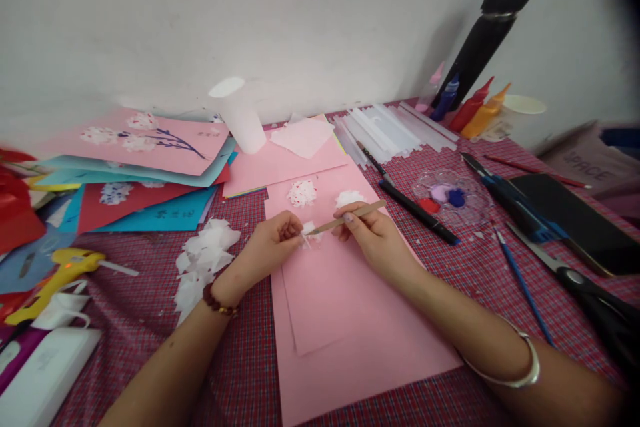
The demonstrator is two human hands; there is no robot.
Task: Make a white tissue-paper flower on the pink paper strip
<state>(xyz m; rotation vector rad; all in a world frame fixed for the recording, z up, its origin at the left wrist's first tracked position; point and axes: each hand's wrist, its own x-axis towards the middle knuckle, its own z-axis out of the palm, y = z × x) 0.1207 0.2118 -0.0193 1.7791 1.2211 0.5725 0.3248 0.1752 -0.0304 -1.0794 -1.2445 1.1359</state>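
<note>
My right hand (363,230) is closed around a thin tan wooden stick (327,225), whose tip points left. My left hand (277,237) pinches a small white paper piece (307,230) at that tip. Both hands are over the pink paper (335,307). Just beyond them on the paper are a white paper flower with red specks (301,193) and a plain white paper flower (350,199), partly hidden by my right hand. Loose white paper pieces (205,257) lie in a heap left of the pink paper.
At left are a yellow glue gun (55,277), a white power strip (50,373) and stacked coloured cards (155,153). Glue sticks (385,130) and paint bottles (483,113) stand or lie at the back. A paint palette (450,195), phone (575,220), paintbrush (523,280) and scissors (580,287) lie right.
</note>
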